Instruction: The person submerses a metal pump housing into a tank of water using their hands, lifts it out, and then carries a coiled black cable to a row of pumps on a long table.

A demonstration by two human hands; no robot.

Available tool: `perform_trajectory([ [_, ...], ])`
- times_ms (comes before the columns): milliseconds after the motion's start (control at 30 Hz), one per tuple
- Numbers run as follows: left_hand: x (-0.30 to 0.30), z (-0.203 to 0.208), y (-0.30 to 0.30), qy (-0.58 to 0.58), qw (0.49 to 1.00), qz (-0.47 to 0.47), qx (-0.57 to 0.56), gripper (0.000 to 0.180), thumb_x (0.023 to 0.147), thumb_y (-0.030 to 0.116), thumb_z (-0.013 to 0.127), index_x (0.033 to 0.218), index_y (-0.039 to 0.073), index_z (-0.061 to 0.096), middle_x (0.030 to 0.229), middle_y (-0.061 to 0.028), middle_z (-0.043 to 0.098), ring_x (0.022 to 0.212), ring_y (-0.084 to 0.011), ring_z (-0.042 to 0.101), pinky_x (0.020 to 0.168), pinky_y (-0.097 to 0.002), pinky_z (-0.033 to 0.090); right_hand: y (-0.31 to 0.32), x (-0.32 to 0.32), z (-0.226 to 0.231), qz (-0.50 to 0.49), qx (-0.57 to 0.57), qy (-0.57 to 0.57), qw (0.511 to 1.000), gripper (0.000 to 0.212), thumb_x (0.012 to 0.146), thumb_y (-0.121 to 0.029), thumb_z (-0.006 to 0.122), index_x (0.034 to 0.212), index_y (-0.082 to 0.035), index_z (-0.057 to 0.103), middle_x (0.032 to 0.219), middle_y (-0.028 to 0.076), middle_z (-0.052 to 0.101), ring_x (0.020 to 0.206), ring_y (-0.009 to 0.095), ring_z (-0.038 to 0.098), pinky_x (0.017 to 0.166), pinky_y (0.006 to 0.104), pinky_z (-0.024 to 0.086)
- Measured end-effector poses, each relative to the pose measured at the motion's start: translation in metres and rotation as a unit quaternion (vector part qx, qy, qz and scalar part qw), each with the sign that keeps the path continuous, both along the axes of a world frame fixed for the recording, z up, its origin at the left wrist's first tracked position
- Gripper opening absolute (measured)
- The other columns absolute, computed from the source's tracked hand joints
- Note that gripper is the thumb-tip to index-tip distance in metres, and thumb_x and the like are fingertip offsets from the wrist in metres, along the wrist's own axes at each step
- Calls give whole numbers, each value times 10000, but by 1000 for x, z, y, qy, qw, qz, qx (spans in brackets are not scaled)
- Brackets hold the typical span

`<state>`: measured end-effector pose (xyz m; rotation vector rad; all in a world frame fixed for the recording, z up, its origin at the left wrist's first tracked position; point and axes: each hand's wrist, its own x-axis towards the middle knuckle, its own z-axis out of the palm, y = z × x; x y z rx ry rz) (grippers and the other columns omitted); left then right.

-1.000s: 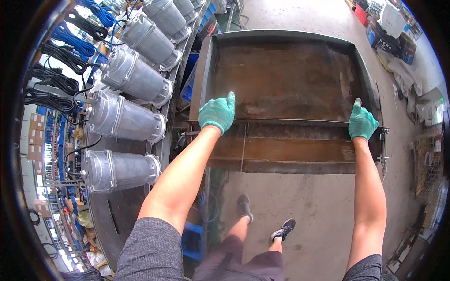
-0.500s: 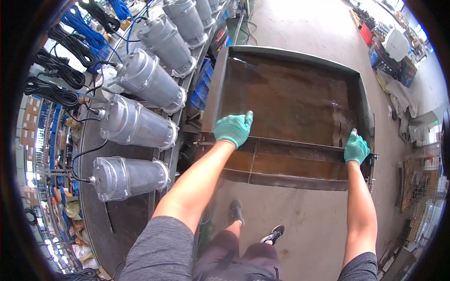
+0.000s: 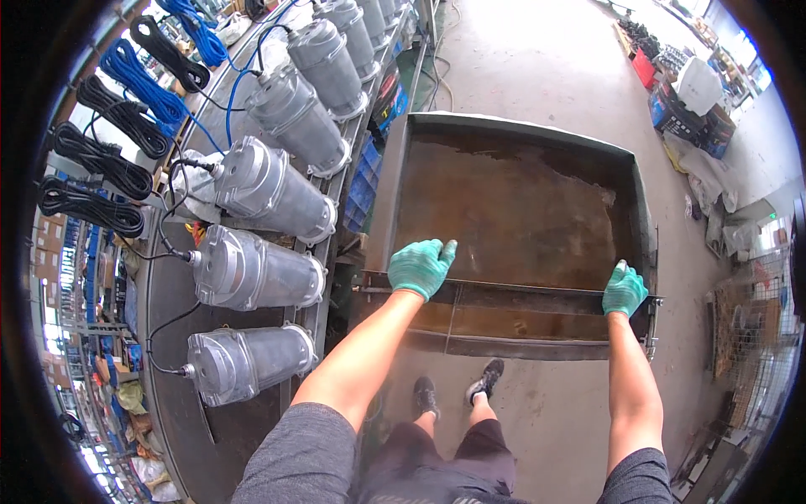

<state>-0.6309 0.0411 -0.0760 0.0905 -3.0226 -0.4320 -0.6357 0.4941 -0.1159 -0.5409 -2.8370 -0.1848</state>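
Note:
My left hand, in a green glove, is closed over the left part of a thin dark metal bar. Toward the bar's right end, my right hand, gloved in green too, grips it with the thumb on top. The bar runs across the near part of a wide, shallow metal tray with raised walls. Shiny brown liquid covers much of its bottom, and a narrower strip of brown shows on the near side of the bar. Both arms reach forward.
Along the left, a bench holds a row of grey metal cylinders with cables; coiled black cables lie beyond them. Blue bins sit between bench and tray. Boxes and plastic sheeting line the right, above a wire mesh cage.
The tray and bench sit lower in view. My right foot has stepped forward, and the liquid's edge in the tray has shifted. Both hands keep hold of the bar.

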Motion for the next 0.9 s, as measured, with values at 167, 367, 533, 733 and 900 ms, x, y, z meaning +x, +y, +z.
perform_trajectory([
  [167,-3,6,13,0,1000,-13,-12,510,1040,535,484,796,136,687,825,-138,730,809,-361,711,728,-520,558,7,13,19,-11,-22,13,1000,451,1068,-426,405,928,-143,726,922,94,721,901,326,670,793,507,480],
  [367,3,-4,0,16,1000,-11,-18,421,1001,502,594,938,95,680,952,-177,707,928,-381,678,835,-510,545,-5,13,16,16,-56,-11,998,446,1045,-443,422,928,-153,740,942,90,736,903,327,672,783,516,478],
  [533,29,44,-9,176,928,190,267,332,1078,350,560,1067,30,648,992,-168,687,887,-293,633,847,-435,504,9,8,34,17,-113,-13,993,496,1049,-520,404,988,-145,723,1005,106,738,925,335,684,801,516,490],
  [733,195,33,-59,39,785,303,539,371,1102,394,520,1236,82,670,1194,-43,701,1095,-162,659,940,-356,510,59,19,7,97,-507,184,836,560,1111,-519,376,1108,-47,678,1059,135,699,1034,322,651,966,408,489],
  [900,301,53,-103,30,682,415,602,520,1102,546,365,1325,166,640,1314,-87,674,1253,-241,607,1068,-483,439,51,113,112,100,-968,161,163,651,1066,-625,390,1437,-123,576,1441,122,598,1318,382,549,1199,521,353],
])
